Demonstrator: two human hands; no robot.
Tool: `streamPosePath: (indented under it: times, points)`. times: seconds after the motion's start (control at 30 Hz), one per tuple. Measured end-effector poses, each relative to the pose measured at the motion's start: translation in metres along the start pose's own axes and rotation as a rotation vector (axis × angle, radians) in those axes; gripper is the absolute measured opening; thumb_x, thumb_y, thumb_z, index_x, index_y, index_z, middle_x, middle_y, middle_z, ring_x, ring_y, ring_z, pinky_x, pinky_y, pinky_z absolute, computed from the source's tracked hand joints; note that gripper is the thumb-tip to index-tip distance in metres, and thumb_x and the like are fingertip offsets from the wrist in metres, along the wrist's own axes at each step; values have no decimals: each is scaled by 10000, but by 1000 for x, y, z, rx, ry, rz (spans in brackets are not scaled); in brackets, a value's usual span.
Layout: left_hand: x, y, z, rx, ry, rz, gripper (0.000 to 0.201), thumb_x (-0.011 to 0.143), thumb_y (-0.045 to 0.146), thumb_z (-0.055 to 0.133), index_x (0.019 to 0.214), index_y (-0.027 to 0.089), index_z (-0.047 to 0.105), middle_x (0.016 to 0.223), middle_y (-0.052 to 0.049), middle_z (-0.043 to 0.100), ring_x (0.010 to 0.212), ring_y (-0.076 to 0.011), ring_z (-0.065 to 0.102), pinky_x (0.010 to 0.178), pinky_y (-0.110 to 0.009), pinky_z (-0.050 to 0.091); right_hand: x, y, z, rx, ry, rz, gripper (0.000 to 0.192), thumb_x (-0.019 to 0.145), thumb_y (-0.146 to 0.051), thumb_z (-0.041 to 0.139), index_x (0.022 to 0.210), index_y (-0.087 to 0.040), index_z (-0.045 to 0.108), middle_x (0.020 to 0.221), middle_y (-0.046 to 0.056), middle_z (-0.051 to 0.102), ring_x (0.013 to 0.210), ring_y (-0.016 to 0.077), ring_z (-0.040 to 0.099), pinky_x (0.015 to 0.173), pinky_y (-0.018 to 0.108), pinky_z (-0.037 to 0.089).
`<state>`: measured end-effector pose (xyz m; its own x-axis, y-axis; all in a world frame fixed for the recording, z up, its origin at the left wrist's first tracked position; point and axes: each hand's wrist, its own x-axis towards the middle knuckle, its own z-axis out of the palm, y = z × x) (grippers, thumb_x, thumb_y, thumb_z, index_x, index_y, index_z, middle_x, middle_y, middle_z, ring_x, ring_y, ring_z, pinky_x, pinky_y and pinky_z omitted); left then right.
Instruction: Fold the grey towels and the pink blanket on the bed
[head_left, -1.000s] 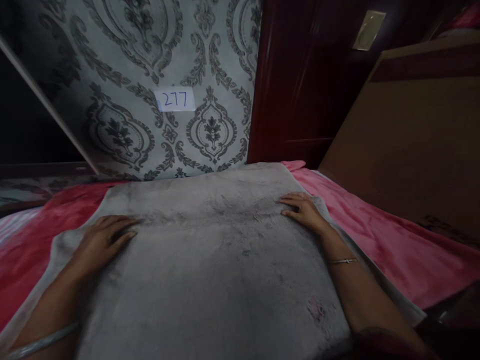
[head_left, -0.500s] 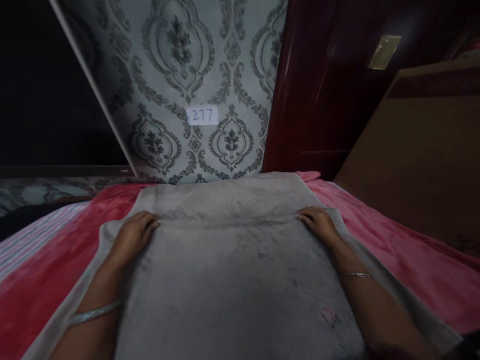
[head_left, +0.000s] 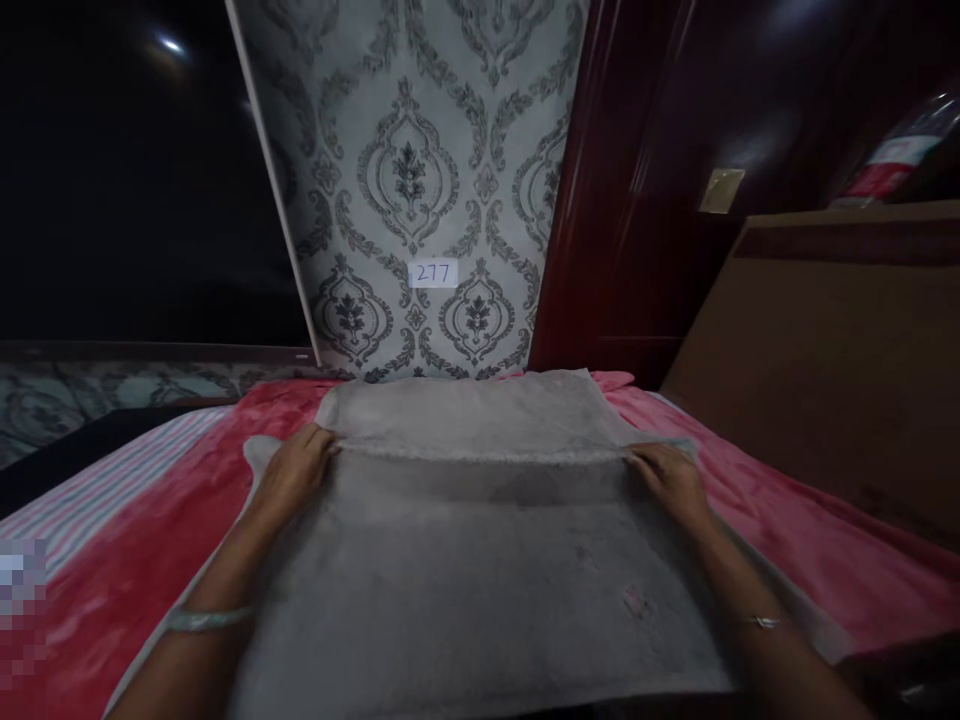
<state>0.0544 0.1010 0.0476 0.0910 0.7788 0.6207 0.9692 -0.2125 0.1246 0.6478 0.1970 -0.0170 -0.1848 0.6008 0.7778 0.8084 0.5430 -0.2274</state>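
A soft grey fleecy cloth (head_left: 480, 590) lies spread before me, with a small pinkish mark at its right. My left hand (head_left: 296, 465) is closed on the left end of a straight crosswise ridge in it. At the ridge's right end, my right hand (head_left: 671, 480) pinches the cloth between thumb and fingers. Between the two hands the ridge is stretched taut and slightly raised, with a shadowed band below. A lighter panel of the cloth lies flat beyond it, towards the wall.
Red and pink blankets (head_left: 172, 520) lie under the cloth, beside a striped sheet (head_left: 127, 470). Patterned wallpaper (head_left: 409, 180) carries a paper label (head_left: 433, 273). A dark screen (head_left: 142, 200) is at left; a cardboard box (head_left: 825, 370) and a dark red door (head_left: 637, 200) at right.
Both hands have gripped the ridge and raised it a little, pulling it taut. The near edge of the cloth now shows at the bottom. My view has tilted up and turned left.
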Motion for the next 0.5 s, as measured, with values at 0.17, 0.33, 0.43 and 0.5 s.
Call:
streamPosePath:
  times: [0.17,0.33,0.43,0.5]
  points:
    - [-53,9,-30,52,-21,52,216,912,333,452,901,258,654,847,-63,636,788,-247,616,711,-348,483,-53,-7,-26,-47,18,5,370,962,-511,479,896,-249,733,891,95,753,840,288,706,823,464,559]
    - [-86,10,-23,51,-155,104,248,925,293,424,926,256,670,892,-75,662,822,-248,624,749,-355,497,-98,-19,-22,-50,-75,30,405,977,-513,449,898,-236,733,896,103,750,827,289,700,777,456,566]
    - [-89,2,-21,43,-201,109,248,913,291,445,929,235,685,965,-111,694,917,-275,638,824,-390,500,-103,-18,-20,-79,-116,41,399,959,-501,456,956,-226,745,940,117,751,892,310,697,814,485,556]
    - [-89,-8,-24,25,-243,89,238,901,329,474,920,234,692,978,-116,708,944,-290,646,844,-408,503,-104,-14,-21,-88,-148,28,397,944,-494,465,1025,-231,751,993,116,753,940,319,693,849,506,545]
